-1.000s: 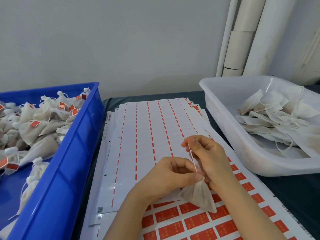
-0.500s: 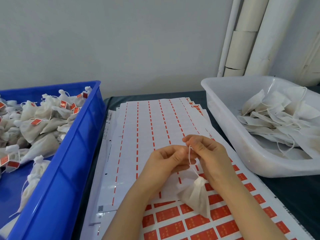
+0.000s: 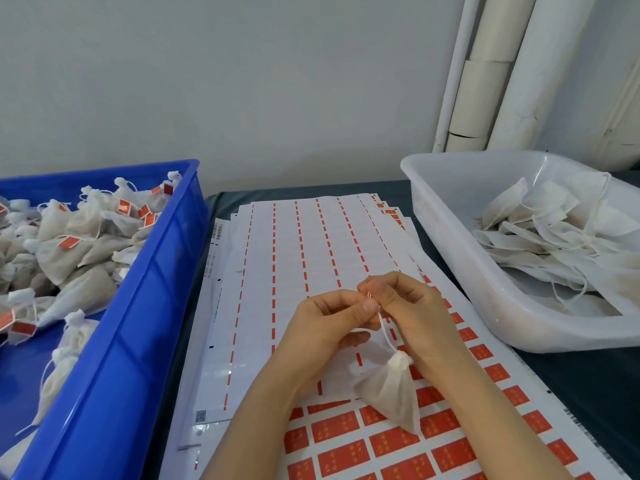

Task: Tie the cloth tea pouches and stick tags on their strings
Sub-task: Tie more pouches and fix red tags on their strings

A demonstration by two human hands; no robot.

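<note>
Your pouch [image 3: 391,393] is a small off-white cloth bag, gathered tight at the neck and flaring into a soft, wrinkled cone below. A thin white string [image 3: 385,327] runs up from the neck.

The pouch hangs below your fingers, just under the heel of your right hand [image 3: 412,313] and above the red tags of the sticker sheet [image 3: 311,244]. Whether its lower tip touches the sheet cannot be told. Your left hand [image 3: 329,327] and right hand meet at the top of the string, and the fingers [image 3: 367,306] of both are curled and pinching it there. A tiny reddish bit shows between the fingertips, too small to identify.

A second ago your left fingers pinched the pouch at its neck while your right pulled the string upward. Your left hand has since climbed to join the right, and the pouch now dangles free on the string.
</note>
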